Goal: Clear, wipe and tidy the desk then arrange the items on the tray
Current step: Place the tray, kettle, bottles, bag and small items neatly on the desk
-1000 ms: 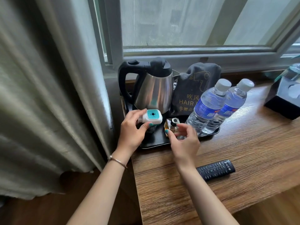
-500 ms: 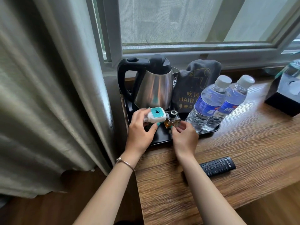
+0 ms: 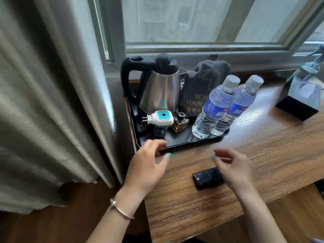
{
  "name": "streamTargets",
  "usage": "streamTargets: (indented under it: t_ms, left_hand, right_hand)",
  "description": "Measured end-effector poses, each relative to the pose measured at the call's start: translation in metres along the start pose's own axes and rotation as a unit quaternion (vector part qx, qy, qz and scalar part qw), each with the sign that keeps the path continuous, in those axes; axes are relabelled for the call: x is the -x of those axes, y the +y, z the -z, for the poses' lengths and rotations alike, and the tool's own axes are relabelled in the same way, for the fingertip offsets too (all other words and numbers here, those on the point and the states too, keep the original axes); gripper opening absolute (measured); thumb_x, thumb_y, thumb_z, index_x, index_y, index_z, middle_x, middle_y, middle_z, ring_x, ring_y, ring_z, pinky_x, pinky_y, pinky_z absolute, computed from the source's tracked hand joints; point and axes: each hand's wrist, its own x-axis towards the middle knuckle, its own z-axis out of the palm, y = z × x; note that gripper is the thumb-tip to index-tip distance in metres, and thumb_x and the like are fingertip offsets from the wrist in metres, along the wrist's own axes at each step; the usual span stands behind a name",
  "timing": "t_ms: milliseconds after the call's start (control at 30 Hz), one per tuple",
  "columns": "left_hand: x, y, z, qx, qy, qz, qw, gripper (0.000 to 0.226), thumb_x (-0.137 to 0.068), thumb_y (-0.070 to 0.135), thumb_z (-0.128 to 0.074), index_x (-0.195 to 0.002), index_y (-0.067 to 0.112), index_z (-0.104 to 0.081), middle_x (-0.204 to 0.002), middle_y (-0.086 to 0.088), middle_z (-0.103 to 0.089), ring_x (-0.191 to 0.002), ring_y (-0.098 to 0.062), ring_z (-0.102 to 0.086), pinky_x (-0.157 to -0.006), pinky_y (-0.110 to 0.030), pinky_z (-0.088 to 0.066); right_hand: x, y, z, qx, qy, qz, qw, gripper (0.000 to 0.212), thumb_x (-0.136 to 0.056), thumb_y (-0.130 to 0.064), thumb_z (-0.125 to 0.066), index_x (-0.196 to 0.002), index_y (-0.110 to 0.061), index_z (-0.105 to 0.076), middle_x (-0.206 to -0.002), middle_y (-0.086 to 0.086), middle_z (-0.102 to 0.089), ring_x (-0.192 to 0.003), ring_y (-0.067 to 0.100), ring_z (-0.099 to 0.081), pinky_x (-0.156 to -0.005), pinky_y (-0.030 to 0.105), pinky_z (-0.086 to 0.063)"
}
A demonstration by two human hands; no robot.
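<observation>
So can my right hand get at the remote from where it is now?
Probably yes: the right hand hovers right over the remote on the desk, fingers loose and holding nothing, with nothing between them.

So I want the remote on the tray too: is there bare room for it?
Only the tray's front strip is bare, between the plug-in device, small glass bottle and front rim. The back is crowded: kettle, hair dryer bag, water bottles. The remote might just fit lengthwise.

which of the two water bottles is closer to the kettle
The left water bottle, beside the hair dryer bag; the other water bottle stands farther right, away from the kettle.
</observation>
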Motion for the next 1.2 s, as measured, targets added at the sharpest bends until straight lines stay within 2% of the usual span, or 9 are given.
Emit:
streamTargets:
  t_ms: [67,133,267,400,567,767,867,1067,1200]
  left_hand:
    - [0.008,0.009,-0.013,0.003,-0.103,-0.005,0.995,0.022,-0.085,0.034,-0.068,-0.107,0.030,-0.065,-0.098,0.016,-0.059,-0.089,0.001,-0.056,-0.083,-0.028,-0.049]
    - [0.013,0.018,-0.033,-0.044,-0.164,-0.027,0.985,0.032,-0.085,0.046,-0.063,-0.115,0.034,-0.060,-0.110,0.018,-0.058,-0.099,-0.001,-0.055,-0.089,-0.030,-0.048]
    - [0.021,0.028,-0.073,-0.116,-0.205,-0.089,0.968,0.061,-0.083,0.056,-0.061,-0.135,0.029,-0.046,-0.131,0.011,-0.051,-0.121,-0.011,-0.046,-0.099,-0.029,-0.040]
    - [0.026,0.026,-0.090,-0.131,-0.176,-0.099,0.971,0.048,-0.087,0.044,-0.062,-0.129,0.021,-0.054,-0.122,0.005,-0.058,-0.117,-0.016,-0.046,-0.097,-0.034,-0.042]
    - [0.029,0.018,-0.084,-0.107,-0.167,-0.125,0.972,0.039,-0.091,0.036,-0.059,-0.124,0.016,-0.058,-0.118,0.001,-0.059,-0.113,-0.017,-0.046,-0.098,-0.027,-0.038]
    - [0.020,0.000,-0.024,-0.081,-0.077,-0.112,0.987,0.034,-0.080,0.020,-0.076,-0.111,0.008,-0.068,-0.106,-0.003,-0.066,-0.105,-0.017,-0.054,-0.094,-0.014,-0.031]
    - [0.002,-0.012,0.002,-0.108,-0.053,-0.092,0.988,0.035,-0.079,0.019,-0.078,-0.111,0.007,-0.069,-0.108,-0.004,-0.067,-0.105,-0.019,-0.057,-0.095,-0.017,-0.033]
    - [-0.033,-0.043,0.015,-0.112,-0.070,-0.043,0.990,0.032,-0.083,0.017,-0.075,-0.113,0.006,-0.069,-0.113,-0.006,-0.066,-0.106,-0.021,-0.059,-0.096,-0.024,-0.039]
    - [-0.035,-0.049,0.008,-0.130,-0.072,-0.050,0.988,0.026,-0.089,0.018,-0.066,-0.114,0.009,-0.069,-0.113,-0.003,-0.066,-0.107,-0.014,-0.054,-0.100,-0.027,-0.041]
  right_hand:
    - [0.003,0.023,0.022,0.053,0.049,-0.003,0.997,0.030,-0.082,-0.002,-0.068,-0.090,-0.030,-0.071,-0.085,-0.008,-0.072,-0.085,0.017,-0.071,-0.085,0.031,-0.053]
    - [0.007,0.041,0.039,0.108,0.047,0.021,0.993,0.036,-0.081,0.006,-0.064,-0.096,-0.025,-0.074,-0.092,-0.006,-0.073,-0.093,0.020,-0.069,-0.087,0.026,-0.047]
    - [0.012,0.059,0.050,0.143,-0.065,0.099,0.983,0.052,-0.077,0.015,-0.068,-0.118,-0.018,-0.070,-0.124,-0.006,-0.062,-0.123,0.013,-0.049,-0.106,0.023,-0.029]
    - [0.009,0.063,0.046,0.143,-0.133,0.132,0.972,0.054,-0.078,0.003,-0.076,-0.126,-0.018,-0.065,-0.128,-0.010,-0.056,-0.130,0.012,-0.040,-0.112,0.023,-0.023]
    - [0.003,0.059,0.041,0.153,-0.122,0.157,0.968,0.052,-0.072,0.002,-0.079,-0.119,-0.018,-0.070,-0.116,-0.007,-0.063,-0.116,0.019,-0.047,-0.100,0.018,-0.029]
    - [-0.005,0.013,0.013,0.095,-0.164,0.244,0.951,0.047,-0.073,0.001,-0.078,-0.115,-0.019,-0.070,-0.109,-0.009,-0.063,-0.106,0.016,-0.049,-0.097,0.028,-0.039]
    - [-0.021,-0.017,-0.010,0.092,-0.157,0.283,0.942,0.046,-0.073,0.000,-0.077,-0.115,-0.017,-0.069,-0.111,-0.006,-0.064,-0.108,0.017,-0.048,-0.097,0.027,-0.038]
    - [-0.042,-0.038,-0.050,0.102,-0.171,0.272,0.942,0.036,-0.083,-0.009,-0.072,-0.118,-0.017,-0.067,-0.117,0.000,-0.064,-0.116,0.020,-0.044,-0.098,0.027,-0.035]
    - [-0.051,-0.037,-0.053,0.090,-0.153,0.246,0.953,0.029,-0.083,-0.014,-0.075,-0.111,-0.018,-0.073,-0.108,-0.004,-0.069,-0.112,0.019,-0.053,-0.093,0.034,-0.043]
